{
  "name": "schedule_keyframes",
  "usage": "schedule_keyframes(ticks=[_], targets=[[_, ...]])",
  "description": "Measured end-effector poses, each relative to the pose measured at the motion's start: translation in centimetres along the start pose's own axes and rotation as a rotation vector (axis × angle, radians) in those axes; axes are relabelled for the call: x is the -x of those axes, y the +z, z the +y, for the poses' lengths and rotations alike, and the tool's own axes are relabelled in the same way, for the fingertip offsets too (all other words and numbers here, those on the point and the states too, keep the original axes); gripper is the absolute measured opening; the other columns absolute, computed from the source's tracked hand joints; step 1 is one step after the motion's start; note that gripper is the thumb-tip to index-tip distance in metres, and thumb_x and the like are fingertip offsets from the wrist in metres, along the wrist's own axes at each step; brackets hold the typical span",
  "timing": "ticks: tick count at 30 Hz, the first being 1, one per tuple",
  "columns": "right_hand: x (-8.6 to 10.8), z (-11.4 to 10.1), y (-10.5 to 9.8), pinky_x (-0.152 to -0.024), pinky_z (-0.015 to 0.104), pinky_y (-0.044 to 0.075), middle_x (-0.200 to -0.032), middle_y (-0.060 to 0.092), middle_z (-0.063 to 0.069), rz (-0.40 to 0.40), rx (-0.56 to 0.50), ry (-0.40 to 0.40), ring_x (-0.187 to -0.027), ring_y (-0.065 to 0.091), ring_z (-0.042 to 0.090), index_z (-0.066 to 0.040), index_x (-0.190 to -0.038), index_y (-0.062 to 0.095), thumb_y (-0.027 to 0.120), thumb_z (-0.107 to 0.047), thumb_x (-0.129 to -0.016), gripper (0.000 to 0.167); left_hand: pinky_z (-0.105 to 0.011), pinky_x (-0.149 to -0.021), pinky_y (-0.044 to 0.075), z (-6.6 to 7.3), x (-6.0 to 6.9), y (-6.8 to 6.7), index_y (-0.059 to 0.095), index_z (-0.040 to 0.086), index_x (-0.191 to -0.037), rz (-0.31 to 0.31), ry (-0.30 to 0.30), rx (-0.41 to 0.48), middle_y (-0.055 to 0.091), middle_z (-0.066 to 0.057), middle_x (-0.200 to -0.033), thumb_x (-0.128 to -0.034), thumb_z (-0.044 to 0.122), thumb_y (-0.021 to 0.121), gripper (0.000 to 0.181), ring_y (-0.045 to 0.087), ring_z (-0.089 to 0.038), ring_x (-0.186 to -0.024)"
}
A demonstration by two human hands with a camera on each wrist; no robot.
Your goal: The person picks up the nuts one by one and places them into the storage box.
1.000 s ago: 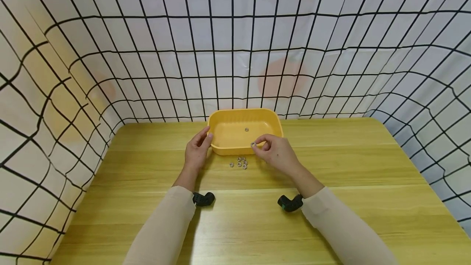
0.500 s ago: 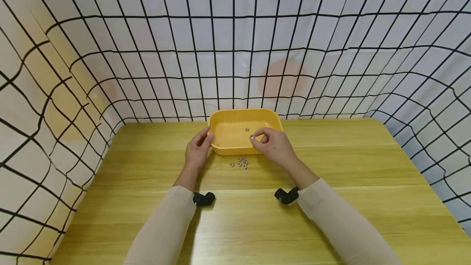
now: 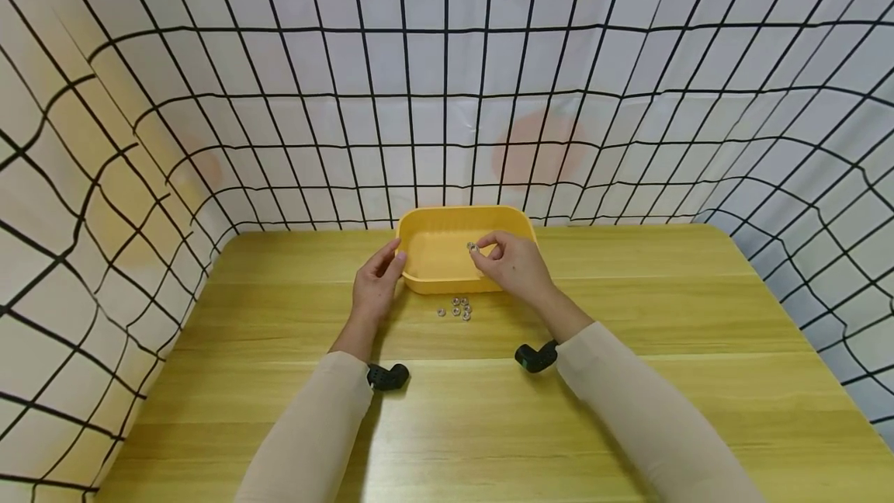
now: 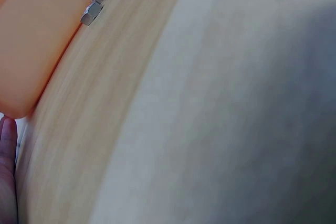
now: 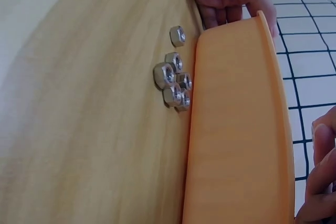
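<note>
A shallow yellow tray (image 3: 434,254) stands at the back of the table. My left hand (image 3: 373,289) rests against its left end, fingers fairly straight, with the thumb at the near corner. Over the tray, my right hand (image 3: 518,266) pinches a small metal hex nut (image 3: 476,248) between thumb and forefinger. Another nut lies inside the tray and is partly covered by the held one in the head view. Several hex nuts (image 5: 164,75) lie on the wood in front of the tray, one a little apart to the left. The held nut is hidden in the right wrist view.
The wooden table (image 3: 454,425) spreads around the tray. A black wire grid (image 3: 447,142) over white cloth rises just behind the tray and along both sides. A black wrist camera (image 3: 388,377) sits at the left cuff, another wrist camera (image 3: 536,357) at the right.
My right hand has carried the nut from the tray's near rim inward and slightly left, over the tray's inside. The left hand, tray and loose nuts have stayed put.
</note>
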State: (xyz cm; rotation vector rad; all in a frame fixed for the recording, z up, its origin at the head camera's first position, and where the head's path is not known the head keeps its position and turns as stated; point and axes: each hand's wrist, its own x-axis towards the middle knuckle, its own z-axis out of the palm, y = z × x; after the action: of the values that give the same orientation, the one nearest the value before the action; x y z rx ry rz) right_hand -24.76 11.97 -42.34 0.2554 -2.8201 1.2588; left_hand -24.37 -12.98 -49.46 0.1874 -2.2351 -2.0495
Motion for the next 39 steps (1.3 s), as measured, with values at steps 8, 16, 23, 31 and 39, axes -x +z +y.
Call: schedule_keyframes(ticks=[8, 16, 23, 31, 39], targets=[[-1.5, -0.2, 0.2, -0.045, 0.025, 0.037, -0.074, 0.064, 0.001, -0.025, -0.005, 0.02, -0.052, 0.056, 0.02, -0.016, -0.108, 0.071, 0.07, -0.039, -0.096, 0.026, -0.041, -0.114, 0.047, 0.1, -0.1, 0.0, 0.063, 0.027, -0.141, 0.0, -0.021, 0.0, 0.058, -0.005, -0.146, -0.1008, 0.039, 0.065, 0.042, 0.049, -0.02, -0.141], [-2.9, -0.2, 0.6, -0.045, 0.026, 0.042, -0.076, 0.064, 0.003, -0.037, -0.02, 0.036, -0.054, 0.063, 0.026, -0.015, -0.11, 0.07, 0.069, -0.039, -0.097, 0.026, -0.041, -0.115, 0.046, 0.1, -0.2, -0.1, 0.063, 0.028, -0.141, 0.002, -0.013, -0.01, 0.059, -0.005, -0.146, -0.1001, 0.042, 0.065, 0.044, 0.049, -0.02, -0.141], [-3.7, 0.4, 0.5, -0.049, 0.025, 0.041, -0.078, 0.065, 0.003, -0.023, 0.044, 0.057, -0.056, 0.053, 0.015, -0.014, -0.11, 0.071, 0.07, -0.036, -0.096, 0.027, -0.04, -0.116, 0.045, 0.2, -0.1, -0.1, 0.063, 0.028, -0.141, -0.002, -0.021, -0.012, 0.058, -0.004, -0.146, -0.1, 0.043, 0.065, 0.044, 0.049, -0.02, -0.141], [-4.0, 1.2, 0.7, -0.053, 0.026, 0.045, -0.08, 0.066, 0.004, -0.022, 0.057, 0.053, -0.06, 0.056, 0.016, -0.013, -0.108, 0.071, 0.07, -0.036, -0.096, 0.026, -0.04, -0.115, 0.046, 0.2, -0.1, -0.1, 0.064, 0.027, -0.141, 0.002, -0.017, -0.006, 0.059, -0.005, -0.145, -0.1003, 0.04, 0.066, 0.043, 0.05, -0.02, -0.14], [-3.7, 1.5, 1.2, -0.052, 0.028, 0.046, -0.078, 0.068, 0.004, -0.041, 0.021, 0.056, -0.059, 0.059, 0.017, -0.013, -0.11, 0.071, 0.069, -0.036, -0.097, 0.026, -0.04, -0.114, 0.047, 0.0, -0.1, -0.1, 0.064, 0.026, -0.141, 0.007, -0.022, -0.011, 0.06, -0.006, -0.145, -0.1006, 0.039, 0.066, 0.042, 0.051, -0.02, -0.139]])
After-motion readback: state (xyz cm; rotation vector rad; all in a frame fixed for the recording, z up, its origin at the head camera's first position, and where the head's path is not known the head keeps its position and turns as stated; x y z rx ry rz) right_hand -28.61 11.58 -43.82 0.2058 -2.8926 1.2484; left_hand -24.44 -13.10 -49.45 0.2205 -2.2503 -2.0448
